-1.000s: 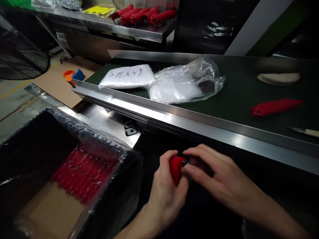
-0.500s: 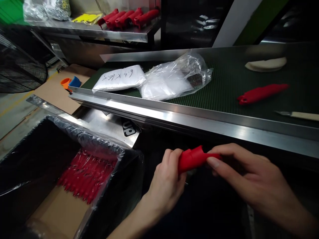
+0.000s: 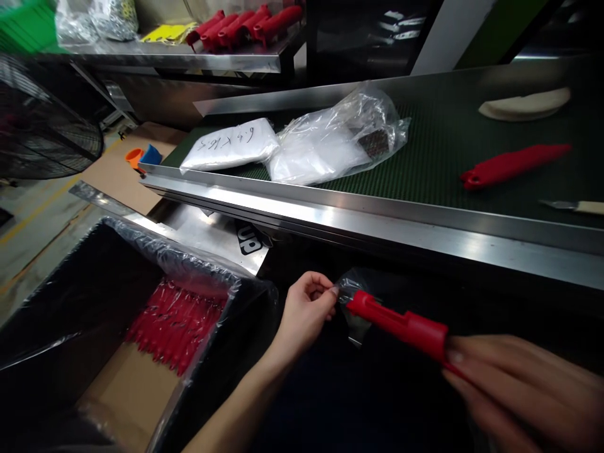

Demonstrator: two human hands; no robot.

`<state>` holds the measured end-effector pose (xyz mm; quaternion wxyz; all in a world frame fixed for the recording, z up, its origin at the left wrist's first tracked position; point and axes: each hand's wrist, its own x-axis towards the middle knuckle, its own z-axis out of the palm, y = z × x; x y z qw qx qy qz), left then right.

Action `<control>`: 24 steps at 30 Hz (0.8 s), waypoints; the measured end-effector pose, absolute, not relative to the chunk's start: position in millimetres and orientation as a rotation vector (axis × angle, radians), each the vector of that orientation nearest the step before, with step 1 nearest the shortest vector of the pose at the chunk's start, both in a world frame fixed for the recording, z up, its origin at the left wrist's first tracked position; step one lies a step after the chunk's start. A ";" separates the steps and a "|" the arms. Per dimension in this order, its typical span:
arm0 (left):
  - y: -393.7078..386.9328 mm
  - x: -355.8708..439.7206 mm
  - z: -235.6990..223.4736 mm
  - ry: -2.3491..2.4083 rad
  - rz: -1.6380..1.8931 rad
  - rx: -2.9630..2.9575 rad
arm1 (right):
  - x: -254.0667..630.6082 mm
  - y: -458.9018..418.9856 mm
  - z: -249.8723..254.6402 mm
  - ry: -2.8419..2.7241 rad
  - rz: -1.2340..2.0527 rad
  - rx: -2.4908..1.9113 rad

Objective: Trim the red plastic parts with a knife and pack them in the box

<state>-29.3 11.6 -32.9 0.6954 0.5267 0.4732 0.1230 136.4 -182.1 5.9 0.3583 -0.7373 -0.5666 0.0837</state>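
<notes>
my right hand (image 3: 523,384) has its fingers closed on the near end of a long red part (image 3: 415,330), which i hold out in front of me, below the belt's near rail (image 3: 377,223). its far end points up and to the left, next to a crumpled clear plastic film (image 3: 355,281). the fingers of my left hand (image 3: 304,305) are drawn together, thumb against forefinger, pinching the film's edge just beside that end of the part. under the far end i see a small shiny piece (image 3: 357,330), but i can't tell what it is. beyond the rail, on the ribbed green belt (image 3: 429,170), a white packet (image 3: 231,146) with handwriting on it touches a clear bag (image 3: 321,148) with white contents. farther right lie a pale curved piece (image 3: 523,106), a loose red piece (image 3: 516,165) and, nearest me, a knife (image 3: 585,206) with a pale handle. down to my left stands a black bin (image 3: 51,296) lined with clear plastic; red pieces (image 3: 182,324) lie side by side in it, next to bare cardboard (image 3: 134,393). past the belt, a metal worktop (image 3: 236,61) carries a row of red shells (image 3: 245,26), yellow sheets (image 3: 168,33) and shiny plastic bags (image 3: 97,20).
</notes>
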 end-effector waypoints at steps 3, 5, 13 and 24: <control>8.3 -28.2 -25.5 1.024 0.257 1.149 | 130.3 -175.5 9.6 -1.713 0.176 -1.834; 4.6 -27.7 -21.9 1.008 0.264 1.159 | 130.4 -169.5 9.9 -1.880 0.126 -1.763; -3.7 -34.2 -25.9 0.967 0.443 1.334 | 136.7 -165.6 -2.2 -2.300 0.075 -1.706; -28.6 -38.4 -36.7 0.984 0.626 1.395 | 77.0 -142.0 -8.7 -0.972 0.252 -2.014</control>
